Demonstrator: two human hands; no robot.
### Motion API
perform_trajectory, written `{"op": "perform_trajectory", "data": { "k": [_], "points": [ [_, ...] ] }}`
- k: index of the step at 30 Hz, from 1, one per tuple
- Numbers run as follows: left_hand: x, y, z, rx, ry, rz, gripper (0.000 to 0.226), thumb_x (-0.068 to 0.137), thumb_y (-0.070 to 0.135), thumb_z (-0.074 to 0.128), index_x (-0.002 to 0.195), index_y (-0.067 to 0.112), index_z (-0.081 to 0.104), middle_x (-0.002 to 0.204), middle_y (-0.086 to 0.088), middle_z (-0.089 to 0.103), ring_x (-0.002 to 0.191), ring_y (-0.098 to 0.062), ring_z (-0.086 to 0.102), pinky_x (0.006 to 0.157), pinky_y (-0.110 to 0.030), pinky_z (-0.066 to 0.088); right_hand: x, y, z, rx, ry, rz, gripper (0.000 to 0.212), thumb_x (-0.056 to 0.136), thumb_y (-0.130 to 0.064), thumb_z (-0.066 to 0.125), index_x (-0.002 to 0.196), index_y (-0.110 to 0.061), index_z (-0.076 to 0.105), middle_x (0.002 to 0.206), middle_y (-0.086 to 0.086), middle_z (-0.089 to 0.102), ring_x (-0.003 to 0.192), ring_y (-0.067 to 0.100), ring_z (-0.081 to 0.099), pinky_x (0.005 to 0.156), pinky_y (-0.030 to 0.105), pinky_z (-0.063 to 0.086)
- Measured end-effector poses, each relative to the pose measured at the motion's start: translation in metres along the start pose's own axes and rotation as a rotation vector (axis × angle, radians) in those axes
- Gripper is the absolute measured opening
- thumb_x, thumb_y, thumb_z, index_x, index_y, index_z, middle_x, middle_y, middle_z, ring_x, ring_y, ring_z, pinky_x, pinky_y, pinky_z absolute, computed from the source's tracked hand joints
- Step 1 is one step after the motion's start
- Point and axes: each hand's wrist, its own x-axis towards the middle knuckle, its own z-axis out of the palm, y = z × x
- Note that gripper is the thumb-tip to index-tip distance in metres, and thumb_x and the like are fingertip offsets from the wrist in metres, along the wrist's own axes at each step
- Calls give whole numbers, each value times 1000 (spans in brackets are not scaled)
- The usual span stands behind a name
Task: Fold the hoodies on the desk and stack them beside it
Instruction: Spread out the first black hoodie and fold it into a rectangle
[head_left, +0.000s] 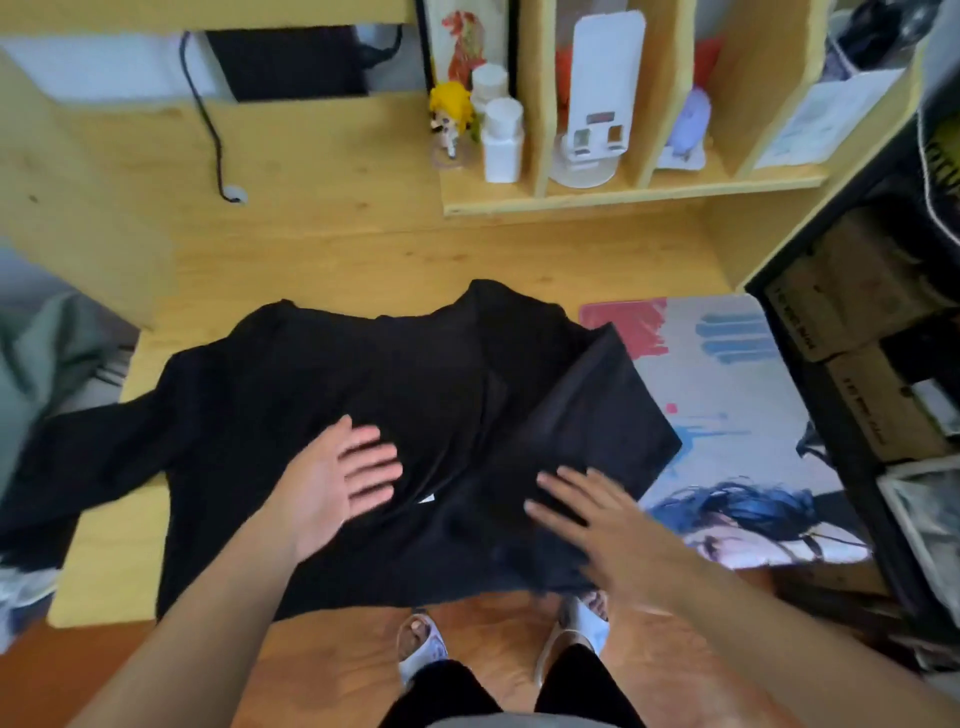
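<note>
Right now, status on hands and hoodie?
Left hand and right hand open, flat on black hoodie. Right sleeve folded in, left sleeve hanging off desk. Nothing obstructing.

bare forearms, black trousers, white slippers.

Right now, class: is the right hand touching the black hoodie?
Touching. The head view shows the right hand lying flat, fingers spread, on the black hoodie, with no gap visible beneath the fingers.
</note>
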Motion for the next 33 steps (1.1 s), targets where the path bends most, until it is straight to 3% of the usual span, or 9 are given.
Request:
{"op": "perform_trajectory", "data": {
  "k": [3, 5, 9, 15, 18, 22, 25, 27, 33],
  "points": [
    [-16, -40, -28, 235, 19, -100, 39, 103, 53, 49, 119, 21, 66, 115, -3, 75, 103, -25, 74, 98, -48, 54, 10, -18, 26, -101, -94, -18, 86, 67, -30, 49, 153, -28, 40, 158, 6, 40, 145, 31, 38, 119, 45, 15],
    [-21, -58, -32, 344, 46, -29, 29, 101, 51, 52, 111, 28, 66, 114, 3, 74, 103, -19, 71, 100, -46, 53, 20, -22, 14, 88, 45, 123, 88, 60, -16, 53, 148, -19, 50, 156, 8, 42, 143, 29, 39, 120, 46, 25],
    [-22, -91, -11, 731, 98, 189, 31, 93, 53, 62, 109, 26, 62, 99, 7, 69, 97, -14, 66, 95, -42, 52, 48, 11, -19, 139, 261, 528, 61, 80, -7, 57, 141, -10, 55, 150, 16, 45, 133, 40, 46, 114, 49, 39],
    [-16, -126, 40, 1427, 217, 325, 42, 98, 57, 49, 124, 25, 56, 118, 3, 56, 117, -23, 51, 94, -39, 43, 94, 82, -46, 199, 113, 907, 60, 100, -27, 55, 153, -10, 33, 153, 21, 36, 135, 46, 37, 112, 48, 33],
    [-18, -126, 48, 1272, 200, 334, 13, 100, 40, 52, 100, 28, 56, 99, 7, 54, 104, -20, 54, 87, -39, 42, 112, 100, -42, 313, 128, 967, 61, 100, -38, 55, 150, -8, 36, 143, 23, 49, 130, 46, 46, 108, 48, 39],
    [-56, -103, 41, 660, 230, 425, 28, 90, 17, 61, 73, 15, 38, 59, 3, 39, 56, -12, 37, 57, -28, 34, 120, 104, -51, 539, 266, 977, 58, 101, -48, 48, 151, -17, 42, 146, 12, 52, 133, 37, 48, 110, 45, 40],
    [-64, -85, 4, 577, 381, 454, 26, 91, 15, 67, 72, 12, 50, 60, 4, 49, 57, -9, 45, 59, -25, 38, 116, 103, -58, 556, 294, 863, 55, 103, -44, 47, 152, -22, 41, 150, 5, 50, 135, 30, 48, 112, 41, 37],
    [-55, -77, -28, 597, 388, 278, 26, 91, 22, 71, 73, 13, 55, 64, -1, 58, 64, -16, 57, 67, -36, 46, 110, 102, -59, 403, 210, 751, 53, 103, -37, 49, 153, -22, 40, 150, 10, 47, 136, 32, 45, 112, 43, 36],
    [-42, -90, -57, 637, 152, 24, 16, 90, 19, 71, 79, 10, 66, 79, -6, 73, 81, -28, 69, 77, -48, 49, 121, 90, -60, 183, 79, 513, 75, 95, -3, 50, 159, -29, 22, 165, 4, 17, 146, 34, 21, 118, 46, 31]
  ]
}}
